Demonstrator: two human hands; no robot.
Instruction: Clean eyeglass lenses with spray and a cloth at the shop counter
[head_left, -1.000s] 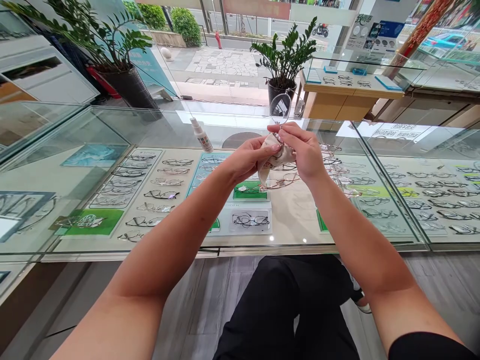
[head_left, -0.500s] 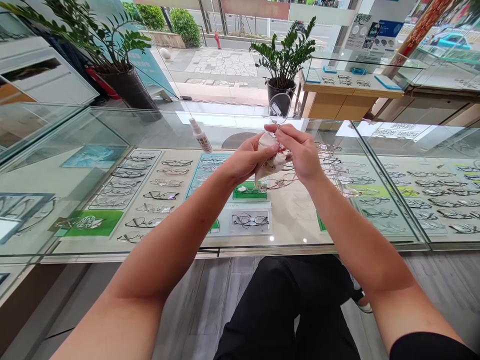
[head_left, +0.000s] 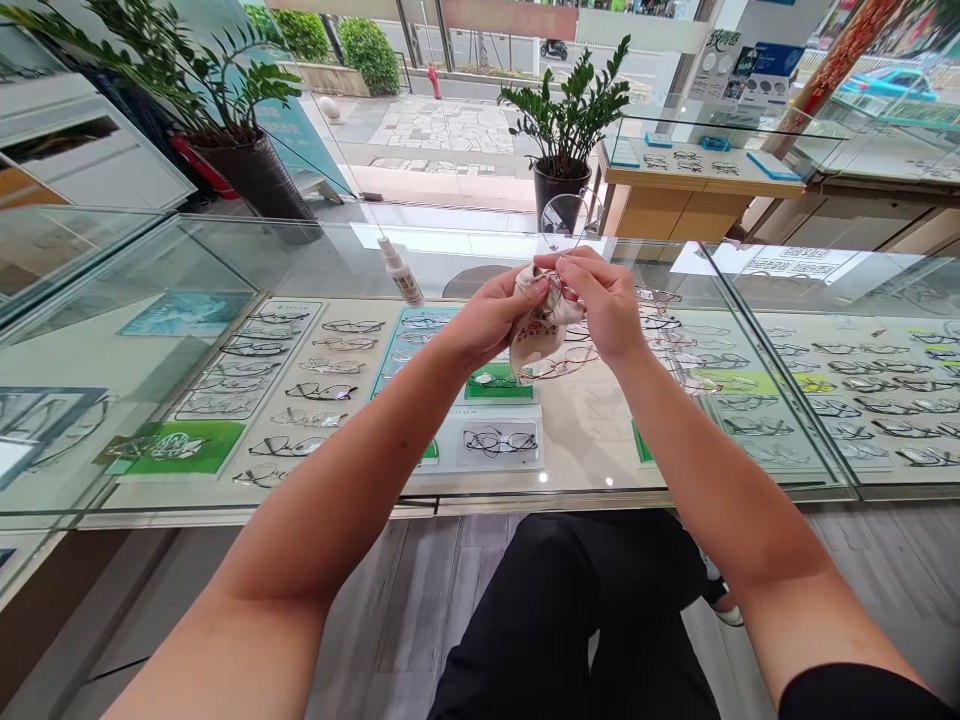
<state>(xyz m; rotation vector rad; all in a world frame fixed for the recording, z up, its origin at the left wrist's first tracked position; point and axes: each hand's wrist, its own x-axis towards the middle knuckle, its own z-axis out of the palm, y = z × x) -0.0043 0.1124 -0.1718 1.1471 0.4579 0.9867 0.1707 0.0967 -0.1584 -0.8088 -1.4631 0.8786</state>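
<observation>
Both my hands are raised over the glass counter and meet close together. My left hand (head_left: 499, 315) is closed on a pale cleaning cloth (head_left: 538, 340) with small printed marks, which hangs crumpled below its fingers. My right hand (head_left: 604, 300) pinches a thin-rimmed pair of eyeglasses (head_left: 564, 222), one round clear lens sticking up above the fingers. The other part of the eyeglasses is hidden by cloth and fingers. To the left of my hands, a white spray bottle (head_left: 401, 272) stands on the counter top.
Under the glass counter (head_left: 442, 488) lie rows of spectacle frames (head_left: 326, 391). More frames (head_left: 667, 330) are to the right of my hands. A potted plant (head_left: 562, 130) and a wooden display table (head_left: 690, 200) stand beyond the counter, and another potted plant (head_left: 247, 160) is at left.
The lens above my fingers has shifted slightly right and down and turned a little. The cloth has been refolded, and its printed marks face me more. My arms have barely moved.
</observation>
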